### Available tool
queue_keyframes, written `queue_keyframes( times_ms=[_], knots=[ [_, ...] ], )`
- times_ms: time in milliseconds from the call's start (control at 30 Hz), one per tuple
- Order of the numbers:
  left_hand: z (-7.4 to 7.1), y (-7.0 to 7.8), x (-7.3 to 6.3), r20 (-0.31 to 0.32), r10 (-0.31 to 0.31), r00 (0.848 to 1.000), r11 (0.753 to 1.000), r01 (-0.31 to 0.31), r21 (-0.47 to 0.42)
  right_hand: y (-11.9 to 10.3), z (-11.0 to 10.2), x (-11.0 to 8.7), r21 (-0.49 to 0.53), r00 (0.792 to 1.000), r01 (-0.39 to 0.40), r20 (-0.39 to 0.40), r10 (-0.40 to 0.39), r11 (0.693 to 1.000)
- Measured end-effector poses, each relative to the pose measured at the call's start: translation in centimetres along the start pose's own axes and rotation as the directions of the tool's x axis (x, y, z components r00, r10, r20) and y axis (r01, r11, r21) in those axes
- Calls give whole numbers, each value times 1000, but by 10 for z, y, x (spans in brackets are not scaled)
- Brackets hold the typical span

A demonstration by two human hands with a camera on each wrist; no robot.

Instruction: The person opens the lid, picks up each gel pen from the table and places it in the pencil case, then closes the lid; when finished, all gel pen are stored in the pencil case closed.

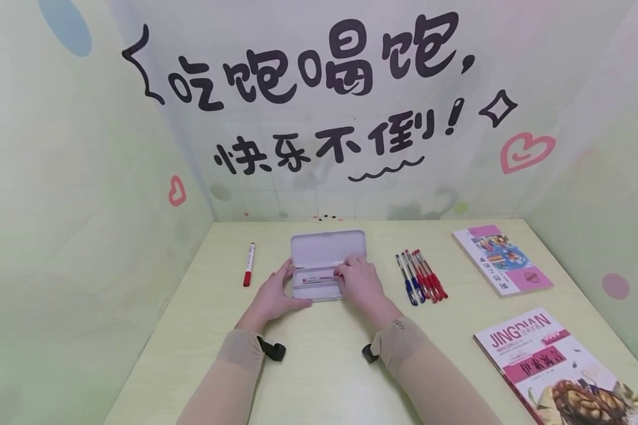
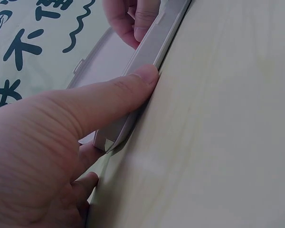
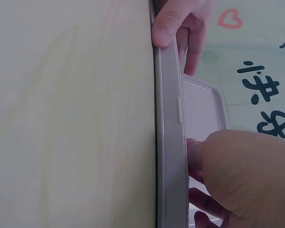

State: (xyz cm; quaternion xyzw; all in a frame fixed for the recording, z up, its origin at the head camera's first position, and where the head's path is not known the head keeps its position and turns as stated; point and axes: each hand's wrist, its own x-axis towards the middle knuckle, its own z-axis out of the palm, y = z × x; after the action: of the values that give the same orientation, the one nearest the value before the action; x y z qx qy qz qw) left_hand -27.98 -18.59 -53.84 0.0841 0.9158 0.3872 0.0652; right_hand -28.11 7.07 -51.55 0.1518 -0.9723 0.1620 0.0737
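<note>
A pale metal pencil case stands on the table with its lid raised at the back. Inside it lies a slim pen with reddish parts. My left hand grips the case's left end; in the left wrist view, the thumb presses on the front wall and other fingers are around the corner. My right hand reaches into the case from the right, its fingertips pinching the pen's right end. In the right wrist view, the case wall hides those fingertips.
Several red and blue gel pens lie in a row right of the case. A red-and-white marker lies to the left. Two books, one pink and blue, one titled JINGDIAN, are at the right. Printed wall sheets surround the table.
</note>
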Motion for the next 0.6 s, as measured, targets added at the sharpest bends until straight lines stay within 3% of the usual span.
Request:
queue_keyframes(
  times_ms=[400,600],
  knots=[
    [-1,0,1,-8,15,1000,1000,-15,4,2,0,-1,27,1000,-5,-20,6,1000],
    [0,0,0,-7,8,1000,1000,-8,3,5,2,-5,110,998,-13,-58,20,994]
  ],
)
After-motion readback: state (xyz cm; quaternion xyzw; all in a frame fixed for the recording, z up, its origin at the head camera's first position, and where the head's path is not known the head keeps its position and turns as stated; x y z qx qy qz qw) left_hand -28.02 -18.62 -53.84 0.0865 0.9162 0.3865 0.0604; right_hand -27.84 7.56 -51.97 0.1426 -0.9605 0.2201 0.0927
